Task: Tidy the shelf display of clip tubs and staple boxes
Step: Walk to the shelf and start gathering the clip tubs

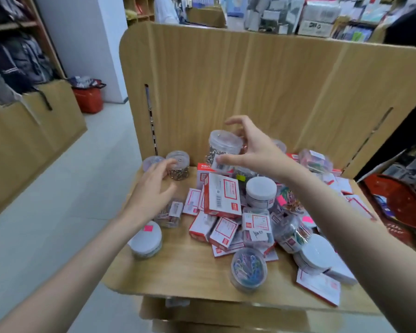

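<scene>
Our right hand [252, 150] pinches a clear tub [222, 150] above the shelf [178, 267]; our left hand [151, 188] hovers spread near the far-left tubs [178, 164].

Right hand [255, 150] holds clear tub of silver clips [222, 150] above heap of red-white staple boxes [223, 197] and tubs on wooden shelf [178, 267]. Left hand [151, 188] open, hovering near two clear tubs [178, 165] at back-left corner.

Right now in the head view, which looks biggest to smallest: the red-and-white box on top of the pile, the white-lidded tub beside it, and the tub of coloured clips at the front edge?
1. Red-and-white box, clearly largest.
2-3. Tub of coloured clips and white-lidded tub look alike; the clip tub sits nearer the camera, so no ranking.
</scene>
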